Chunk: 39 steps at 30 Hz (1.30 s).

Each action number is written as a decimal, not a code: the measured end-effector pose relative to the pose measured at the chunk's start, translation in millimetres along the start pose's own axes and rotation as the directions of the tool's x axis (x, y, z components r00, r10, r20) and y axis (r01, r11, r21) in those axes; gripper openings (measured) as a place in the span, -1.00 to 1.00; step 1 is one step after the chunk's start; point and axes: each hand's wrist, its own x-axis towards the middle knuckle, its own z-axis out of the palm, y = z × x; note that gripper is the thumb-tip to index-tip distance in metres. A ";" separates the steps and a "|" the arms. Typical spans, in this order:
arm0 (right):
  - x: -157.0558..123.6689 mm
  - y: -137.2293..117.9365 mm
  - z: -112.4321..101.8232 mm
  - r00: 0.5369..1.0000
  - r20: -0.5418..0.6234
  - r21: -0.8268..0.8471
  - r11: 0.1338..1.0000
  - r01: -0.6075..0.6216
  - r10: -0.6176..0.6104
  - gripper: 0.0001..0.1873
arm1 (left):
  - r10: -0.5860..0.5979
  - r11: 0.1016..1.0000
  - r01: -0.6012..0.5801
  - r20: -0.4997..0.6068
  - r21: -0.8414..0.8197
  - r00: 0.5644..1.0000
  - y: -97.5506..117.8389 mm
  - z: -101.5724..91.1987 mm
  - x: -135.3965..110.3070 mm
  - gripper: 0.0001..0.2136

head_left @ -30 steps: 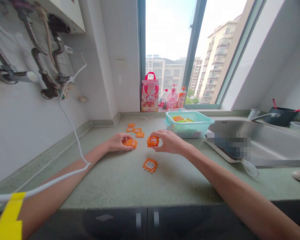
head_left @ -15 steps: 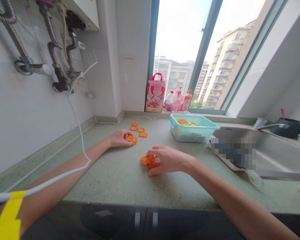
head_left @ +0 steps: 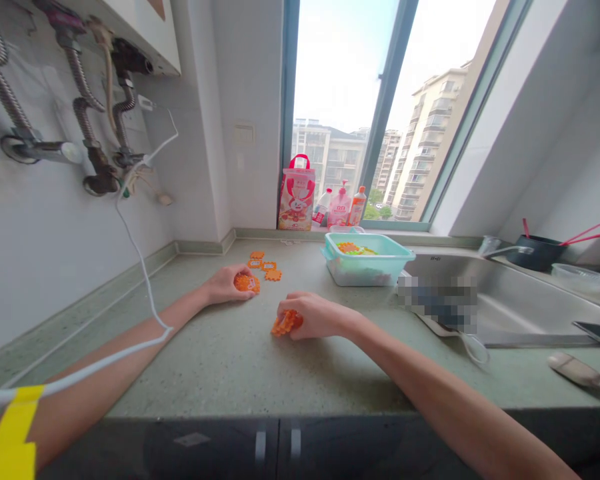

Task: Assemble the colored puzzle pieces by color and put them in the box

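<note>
My left hand point(head_left: 226, 285) rests on the green counter point(head_left: 240, 360) with its fingers closed round an orange toothed puzzle tile point(head_left: 246, 283). My right hand point(head_left: 314, 316) lies nearer the front, curled over orange tiles point(head_left: 285, 323) that stick out at its left side. Three more orange tiles point(head_left: 263, 264) lie flat behind my left hand, toward the wall corner. A teal plastic tub point(head_left: 367, 260) holding orange and green pieces stands behind and right of my right hand.
A steel sink point(head_left: 510, 300) with a tap fills the right side. A pink bag point(head_left: 297, 202) and bottles point(head_left: 341, 208) stand on the window sill. A white cable point(head_left: 145, 293) hangs from wall pipes over my left forearm. A small pale object point(head_left: 574, 369) lies near the counter's front right.
My right hand came down from beside my left hand onto the tile lying nearer the front edge and closed over it, together with the tile it was holding. My left hand stayed put.
</note>
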 end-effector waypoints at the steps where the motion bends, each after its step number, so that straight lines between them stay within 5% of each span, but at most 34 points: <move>1: 0.9 2.2 2.0 1.000 -0.007 -0.001 1.000 0.006 -0.006 -0.67 | 0.005 1.000 -0.005 -0.011 -0.001 1.000 0.1 0.9 0.2 -0.53; 8: 5.8 14.9 6.4 0.986 -0.124 -0.059 0.993 0.102 -0.109 -0.75 | 0.015 1.000 -0.015 -0.030 0.007 0.999 10.7 3.2 0.9 -0.57; 13: -7.1 36.5 -47.3 0.911 -0.381 -0.242 0.968 0.066 -0.158 -0.74 | -0.011 1.000 0.011 -0.016 0.005 1.000 11.3 2.7 0.8 -0.57; 15: -18.3 56.6 -79.3 0.812 -0.573 -0.285 0.956 -0.070 -0.112 -0.77 | -0.010 1.000 0.010 -0.014 -0.014 1.000 8.6 3.3 1.7 -0.54; 18: -37.0 93.9 -116.8 0.546 -0.837 -0.209 0.901 -0.381 0.037 -0.77 | 0.015 1.000 -0.015 0.001 -0.005 1.000 5.6 4.1 3.4 -0.51; 20: -48.7 115.9 -127.3 0.382 -0.906 -0.089 0.802 -0.591 0.181 -0.72 | 0.035 0.998 -0.036 0.016 0.047 0.999 5.9 3.9 4.1 -0.55; 22: -59.9 130.0 -127.2 0.346 -0.882 -0.031 0.691 -0.722 0.321 -0.63 | 0.048 0.994 -0.050 0.023 0.094 0.999 8.0 2.9 3.7 -0.61; 25: -74.1 131.2 -118.3 0.351 -0.876 -0.077 0.621 -0.780 0.332 -0.56 | 0.053 0.994 -0.054 0.013 0.098 0.998 12.6 0.9 1.6 -0.64; 29: -74.2 103.6 -104.0 0.384 -0.912 -0.179 0.704 -0.688 0.143 -0.59 | 0.066 0.994 -0.066 0.003 0.092 0.998 17.3 1.8 -1.8 -0.67; 31: -62.2 85.8 -91.0 0.469 -0.881 -0.237 0.796 -0.557 0.065 -0.64 | 0.092 0.993 -0.090 -0.029 0.073 0.995 19.4 4.7 -1.4 -0.71; 35: -28.2 58.7 -47.1 0.726 -0.681 -0.286 0.947 -0.144 -0.095 -0.71 | 0.152 0.988 -0.155 -0.121 -0.015 0.981 33.9 10.2 16.2 -0.76; 37: -15.0 52.1 -24.5 0.844 -0.512 -0.255 0.967 0.027 -0.158 -0.72 | 0.134 0.985 -0.147 -0.139 -0.093 0.981 53.2 10.9 40.0 -0.77; 39: -7.5 49.6 -8.9 0.908 -0.376 -0.199 0.973 0.115 -0.184 -0.72 | 0.145 0.971 -0.175 -0.183 -0.162 0.972 83.5 12.1 76.1 -0.76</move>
